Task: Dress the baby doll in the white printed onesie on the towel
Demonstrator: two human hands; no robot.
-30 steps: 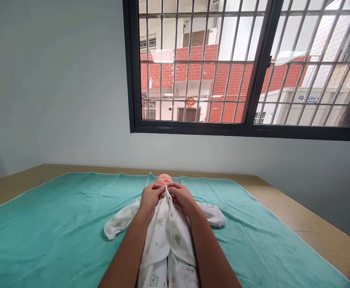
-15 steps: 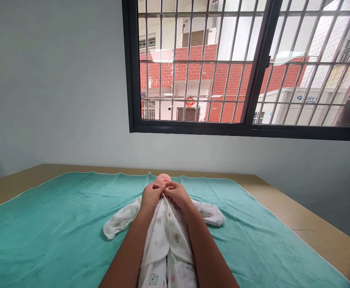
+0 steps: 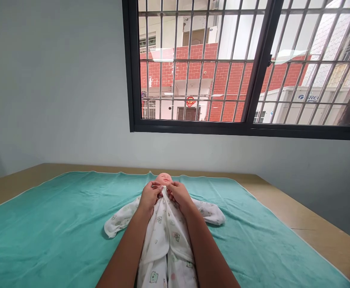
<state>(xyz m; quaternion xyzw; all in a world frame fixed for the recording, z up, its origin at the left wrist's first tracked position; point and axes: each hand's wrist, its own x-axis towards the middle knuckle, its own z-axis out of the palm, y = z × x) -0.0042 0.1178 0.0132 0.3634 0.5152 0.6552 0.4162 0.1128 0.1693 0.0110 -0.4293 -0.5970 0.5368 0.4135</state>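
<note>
A baby doll (image 3: pixel 164 178) lies on its back on a teal towel (image 3: pixel 58 224), head toward the wall. It wears a white printed baby garment (image 3: pixel 166 236) with sleeves spread to both sides. My left hand (image 3: pixel 149 197) and my right hand (image 3: pixel 179 195) meet at the doll's neck, each with its fingers pinched on one edge of the garment's collar. Both forearms run along the doll's body and hide part of it.
The towel covers a wooden table (image 3: pixel 307 224) whose bare edge shows at the right and at the back. A grey wall stands just behind, with a barred black-framed window (image 3: pixel 247 68) above it.
Both hands stay at the collar; they drew closer together, then shifted slightly up toward the chin. The doll and the garment lie where they were.
</note>
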